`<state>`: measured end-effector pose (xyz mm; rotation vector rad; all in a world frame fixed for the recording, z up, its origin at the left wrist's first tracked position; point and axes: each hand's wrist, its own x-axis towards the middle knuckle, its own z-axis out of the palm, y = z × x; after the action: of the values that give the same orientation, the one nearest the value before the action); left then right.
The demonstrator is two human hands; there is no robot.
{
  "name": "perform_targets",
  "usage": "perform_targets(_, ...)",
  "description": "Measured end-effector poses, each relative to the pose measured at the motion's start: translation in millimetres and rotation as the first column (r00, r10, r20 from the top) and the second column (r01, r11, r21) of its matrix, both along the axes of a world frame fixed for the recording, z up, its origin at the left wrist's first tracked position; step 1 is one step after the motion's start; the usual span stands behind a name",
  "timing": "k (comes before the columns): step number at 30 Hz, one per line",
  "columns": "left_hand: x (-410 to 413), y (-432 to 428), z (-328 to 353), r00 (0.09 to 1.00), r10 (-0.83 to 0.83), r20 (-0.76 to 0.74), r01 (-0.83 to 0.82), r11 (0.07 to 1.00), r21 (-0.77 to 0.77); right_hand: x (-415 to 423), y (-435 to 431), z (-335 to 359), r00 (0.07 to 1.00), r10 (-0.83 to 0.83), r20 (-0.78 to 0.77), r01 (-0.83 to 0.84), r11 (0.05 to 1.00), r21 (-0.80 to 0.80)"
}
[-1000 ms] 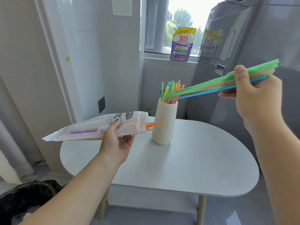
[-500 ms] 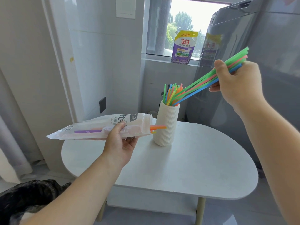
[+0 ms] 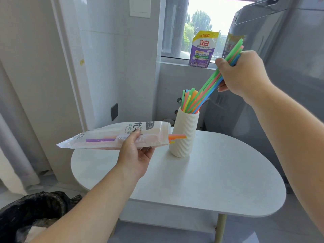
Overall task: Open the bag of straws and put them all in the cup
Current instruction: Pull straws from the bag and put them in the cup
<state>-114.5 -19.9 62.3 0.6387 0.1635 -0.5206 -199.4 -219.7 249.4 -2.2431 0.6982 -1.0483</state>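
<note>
A ribbed white cup (image 3: 184, 134) stands on the white table (image 3: 210, 181), holding several coloured straws. My right hand (image 3: 242, 72) grips a bundle of green, pink and blue straws (image 3: 210, 83) tilted steeply, their lower ends inside the cup's mouth. My left hand (image 3: 135, 151) holds the straw bag (image 3: 112, 137) level, left of the cup. A purple straw shows inside the bag, and orange and yellow straw ends (image 3: 177, 137) stick out of its open right end, in front of the cup.
A black bin bag (image 3: 29, 214) sits at the lower left on the floor. A purple detergent pouch (image 3: 203, 50) stands on the window sill behind. A grey appliance (image 3: 289, 85) rises right of the table. White wall and door frame are to the left.
My right hand has swung the straw bundle from nearly level to steep, and its lower ends have gone down into the cup. The left hand and bag have stayed still.
</note>
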Motion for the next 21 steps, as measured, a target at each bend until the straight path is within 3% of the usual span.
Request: perform_targets(21,2,0,-2,1.0,0.003,-0.02,-0.003,1.0,-0.012,23,-5,14,0.995,0.021,-0.096,-0.018,0.999,0.03)
